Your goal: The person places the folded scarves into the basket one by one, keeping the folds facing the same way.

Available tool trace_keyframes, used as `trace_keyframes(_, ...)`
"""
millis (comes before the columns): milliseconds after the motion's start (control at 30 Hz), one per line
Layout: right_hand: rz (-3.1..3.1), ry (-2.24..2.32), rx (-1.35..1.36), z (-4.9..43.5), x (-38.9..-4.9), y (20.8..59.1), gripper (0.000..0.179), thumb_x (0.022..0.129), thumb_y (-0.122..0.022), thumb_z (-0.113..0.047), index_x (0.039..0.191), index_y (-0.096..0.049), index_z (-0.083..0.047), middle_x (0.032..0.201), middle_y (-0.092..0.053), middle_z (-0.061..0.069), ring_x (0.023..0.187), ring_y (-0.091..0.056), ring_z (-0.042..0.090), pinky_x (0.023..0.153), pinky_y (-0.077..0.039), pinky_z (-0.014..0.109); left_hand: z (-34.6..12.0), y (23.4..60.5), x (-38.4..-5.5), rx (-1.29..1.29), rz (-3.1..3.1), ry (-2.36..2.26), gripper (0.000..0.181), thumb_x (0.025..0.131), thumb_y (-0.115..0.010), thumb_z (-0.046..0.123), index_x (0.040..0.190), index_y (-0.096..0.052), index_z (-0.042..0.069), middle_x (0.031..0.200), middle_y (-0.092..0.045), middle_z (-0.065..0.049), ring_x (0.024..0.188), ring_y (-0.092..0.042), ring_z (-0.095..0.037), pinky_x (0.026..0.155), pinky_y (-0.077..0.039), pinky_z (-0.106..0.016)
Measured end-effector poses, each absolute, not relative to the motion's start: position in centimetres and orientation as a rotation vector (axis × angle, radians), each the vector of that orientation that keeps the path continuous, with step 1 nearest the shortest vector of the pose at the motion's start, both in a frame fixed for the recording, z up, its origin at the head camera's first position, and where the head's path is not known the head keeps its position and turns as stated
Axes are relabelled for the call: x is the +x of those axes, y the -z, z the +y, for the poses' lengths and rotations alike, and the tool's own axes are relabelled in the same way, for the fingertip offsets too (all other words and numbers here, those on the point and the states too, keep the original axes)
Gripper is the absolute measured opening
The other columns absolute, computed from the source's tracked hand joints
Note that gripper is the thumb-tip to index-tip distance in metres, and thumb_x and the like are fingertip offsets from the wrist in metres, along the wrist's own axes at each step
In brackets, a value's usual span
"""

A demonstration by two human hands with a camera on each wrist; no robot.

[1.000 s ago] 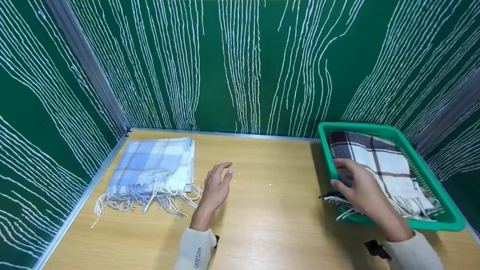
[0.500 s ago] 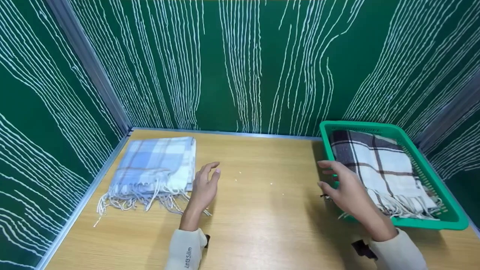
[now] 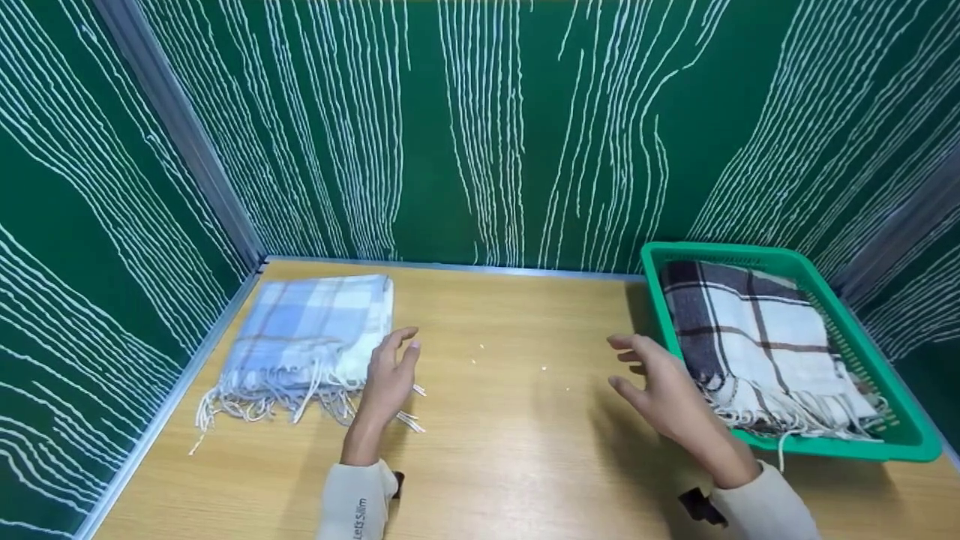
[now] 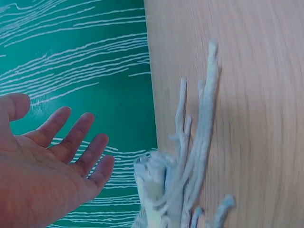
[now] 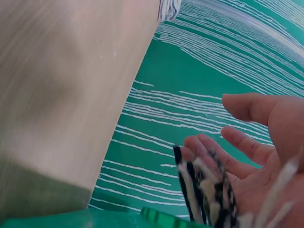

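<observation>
A folded blue and white plaid scarf (image 3: 307,322) lies at the left of the table, its fringe toward the front. My left hand (image 3: 388,381) hovers by its right corner, fingers loosely bent and holding nothing; in the left wrist view the scarf's fringe (image 4: 204,118) trails over the wood beside the palm. At the right, a folded brown and white plaid scarf (image 3: 787,322) fills a green plastic basket (image 3: 885,397). My right hand (image 3: 667,390) is just left of the basket, fingers relaxed with nothing in them. Dark and white fringe (image 5: 209,190) shows before that palm.
The wooden table (image 3: 510,442) runs back to a green wall (image 3: 487,150) with wavy white lines. Small white specks (image 3: 544,368) dot the wood between the hands. A metal post (image 3: 187,135) stands at the left corner.
Both hands have moved left: the right from over the basket's left rim to beside it, the left closer to the blue scarf. Both scarves and the basket stay in place.
</observation>
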State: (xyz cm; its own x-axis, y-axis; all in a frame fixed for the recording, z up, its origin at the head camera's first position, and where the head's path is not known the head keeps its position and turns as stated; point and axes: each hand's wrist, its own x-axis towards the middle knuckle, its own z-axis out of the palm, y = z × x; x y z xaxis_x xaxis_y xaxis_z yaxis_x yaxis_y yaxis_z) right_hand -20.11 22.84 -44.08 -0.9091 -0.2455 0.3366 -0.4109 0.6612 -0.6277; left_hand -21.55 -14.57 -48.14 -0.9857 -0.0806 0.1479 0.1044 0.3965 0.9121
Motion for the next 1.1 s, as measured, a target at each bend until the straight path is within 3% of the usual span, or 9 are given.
trace_keyframes(300, -2.672, -1.119, 0.543, 21.3, -19.9, 44.7, 0.047, 0.088, -0.076, 0.011, 0.133, -0.062, 0.006, 0.132, -0.067, 0.023, 0.115, -0.068, 0.039, 0.096, -0.058, 0.058, -15.8, 48.2, -21.3, 0.002, -2.470, 1.601, 0.042, 0.111, -0.047, 0.016, 0.146, -0.054, -0.007, 0.151, -0.052, -0.029, 0.144, -0.043, -0.049, 0.120, -0.033, -0.064)
trace_keyframes(367, -2.675, -1.123, 0.547, 21.0, -19.9, 44.8, 0.047, 0.088, -0.077, 0.011, 0.132, -0.062, 0.005, 0.132, -0.067, 0.022, 0.114, -0.069, 0.039, 0.096, -0.058, 0.057, -16.1, 48.1, -21.3, -0.003, -2.459, 1.584, 0.042, 0.111, -0.048, 0.016, 0.145, -0.054, -0.008, 0.148, -0.054, -0.030, 0.129, -0.056, -0.051, 0.114, -0.042, -0.062)
trace_keyframes(467, -2.665, -1.138, 0.563, 20.5, -19.9, 45.1, 0.047, 0.087, -0.077, 0.012, 0.131, -0.063, 0.005, 0.130, -0.068, 0.022, 0.113, -0.069, 0.038, 0.095, -0.059, 0.056, -16.5, 48.1, -21.3, -0.003, -2.446, 1.562, 0.041, 0.111, -0.049, 0.015, 0.144, -0.055, -0.009, 0.147, -0.055, -0.031, 0.125, -0.058, -0.052, 0.112, -0.044, -0.061)
trace_keyframes(567, -2.665, -1.157, 0.580, 20.1, -19.9, 45.4, 0.046, 0.086, -0.076, 0.012, 0.130, -0.063, 0.006, 0.129, -0.068, 0.022, 0.112, -0.069, 0.039, 0.095, -0.059, 0.057, -17.0, 48.1, -21.3, 0.018, -2.445, 1.543, 0.040, 0.110, -0.050, 0.015, 0.142, -0.057, -0.009, 0.146, -0.057, -0.031, 0.132, -0.054, -0.051, 0.114, -0.042, -0.061)
trace_keyframes(600, -2.668, -1.164, 0.583, 19.9, -20.0, 45.6, 0.046, 0.086, -0.077, 0.012, 0.130, -0.063, 0.006, 0.129, -0.068, 0.022, 0.112, -0.069, 0.039, 0.095, -0.059, 0.057, -17.3, 48.2, -21.4, 0.027, -2.440, 1.542, 0.040, 0.110, -0.050, 0.014, 0.142, -0.057, -0.009, 0.147, -0.057, -0.030, 0.140, -0.047, -0.050, 0.120, -0.034, -0.062)
trace_keyframes(1100, -2.681, -1.224, 0.625, 18.0, -19.7, 47.5, 0.045, 0.086, -0.076, 0.013, 0.129, -0.063, 0.006, 0.126, -0.068, 0.023, 0.109, -0.070, 0.039, 0.093, -0.059, 0.055, -20.8, 48.0, -20.7, 0.145, -2.454, 1.543, 0.042, 0.109, -0.048, 0.013, 0.145, -0.054, -0.010, 0.151, -0.052, -0.031, 0.145, -0.041, -0.050, 0.123, -0.029, -0.062)
